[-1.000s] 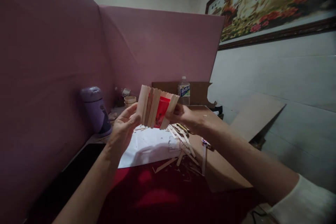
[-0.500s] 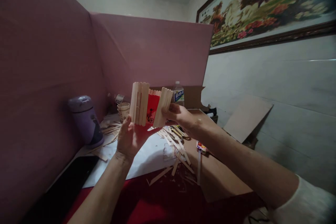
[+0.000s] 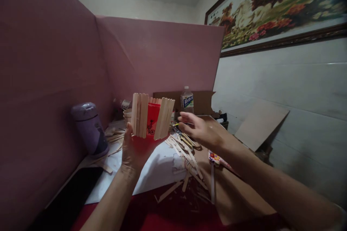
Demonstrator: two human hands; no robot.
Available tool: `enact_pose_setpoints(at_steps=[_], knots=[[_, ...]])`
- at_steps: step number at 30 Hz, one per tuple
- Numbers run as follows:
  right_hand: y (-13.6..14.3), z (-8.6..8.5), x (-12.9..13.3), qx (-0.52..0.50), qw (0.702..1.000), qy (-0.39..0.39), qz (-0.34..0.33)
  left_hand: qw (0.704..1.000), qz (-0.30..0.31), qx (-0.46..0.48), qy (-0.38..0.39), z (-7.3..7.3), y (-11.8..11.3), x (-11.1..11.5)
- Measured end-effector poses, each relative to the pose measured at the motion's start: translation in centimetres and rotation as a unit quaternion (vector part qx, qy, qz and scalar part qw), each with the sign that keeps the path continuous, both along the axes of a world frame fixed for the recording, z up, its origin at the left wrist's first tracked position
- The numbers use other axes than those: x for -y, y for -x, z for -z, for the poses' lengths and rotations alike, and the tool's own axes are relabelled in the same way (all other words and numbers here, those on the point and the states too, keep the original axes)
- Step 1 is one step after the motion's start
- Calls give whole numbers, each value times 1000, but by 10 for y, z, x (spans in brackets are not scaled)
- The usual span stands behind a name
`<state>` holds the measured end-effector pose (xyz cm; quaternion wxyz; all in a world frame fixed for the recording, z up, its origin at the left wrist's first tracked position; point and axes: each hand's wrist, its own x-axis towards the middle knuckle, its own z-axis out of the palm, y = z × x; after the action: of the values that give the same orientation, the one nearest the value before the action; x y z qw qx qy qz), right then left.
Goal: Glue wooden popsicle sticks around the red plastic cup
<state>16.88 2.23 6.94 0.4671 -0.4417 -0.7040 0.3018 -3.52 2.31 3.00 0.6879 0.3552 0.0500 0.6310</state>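
My left hand (image 3: 135,149) holds up a red cup (image 3: 153,115) from below and its left side. Upright wooden craft sticks (image 3: 140,115) cover much of the cup's outside, and a second group of sticks (image 3: 164,119) stands on its right. Between these groups a strip of red shows, printed with a small black figure on a bicycle. To the right of the cup, apart from it, my right hand (image 3: 196,128) has its fingers stretched out and holds nothing. Loose craft sticks (image 3: 187,151) lie scattered on the table beneath my right hand.
A purple tumbler (image 3: 90,130) and a black flat object (image 3: 73,191) are on the left. At the back stand a labelled plastic bottle (image 3: 187,101) and a piece of cardboard (image 3: 203,101). A candy-coloured packet (image 3: 215,158) lies under my right forearm. White paper (image 3: 151,173) covers part of the table.
My right hand has let go of the sticks on the cup's right side and moved away to the right. My left hand has lowered the cup slightly.
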Motion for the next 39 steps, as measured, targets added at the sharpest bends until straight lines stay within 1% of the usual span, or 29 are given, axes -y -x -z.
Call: enact_pose_setpoints(at_steps=[2,3,4,6,7,9,12,13,15,18,21,22,24,27,29,31,34,37,39], knots=[[-35,12,8,101,992,-29,76,1000,2,11,20,7,2,-2],[-54,19,14,156,982,-32,99,999,-2,15,28,9,3,-3],[-72,27,20,206,972,-29,113,999,-5,19,34,10,4,-3],[-102,44,34,294,949,23,109,998,-7,27,51,11,5,-4],[-113,53,41,324,939,40,109,998,-2,31,62,12,5,-4],[-126,69,51,369,919,53,124,996,13,40,79,12,4,-4],[-128,85,56,407,899,78,143,995,22,46,82,15,2,-4],[-127,88,55,409,898,82,141,996,16,45,82,16,1,-4],[-126,91,52,395,907,73,126,995,2,40,87,18,1,-4],[-130,93,48,343,932,58,98,994,2,37,101,21,1,-3],[-137,91,47,256,959,72,95,994,9,35,106,23,0,-3],[-140,90,47,215,968,83,99,994,10,34,107,24,0,-3],[-142,85,50,126,978,127,110,993,13,30,114,25,-2,-2],[-137,75,59,-2,970,209,127,990,25,27,136,27,-7,0],[-130,68,66,-81,963,230,118,987,29,26,158,28,-12,2],[-121,62,72,-138,952,255,100,984,23,22,174,30,-16,4],[-106,54,80,-148,944,292,45,981,10,13,194,33,-23,6],[-88,45,85,-108,950,292,-16,976,12,12,218,36,-28,8],[-74,39,88,-77,951,296,-38,973,18,16,231,36,-30,10]])
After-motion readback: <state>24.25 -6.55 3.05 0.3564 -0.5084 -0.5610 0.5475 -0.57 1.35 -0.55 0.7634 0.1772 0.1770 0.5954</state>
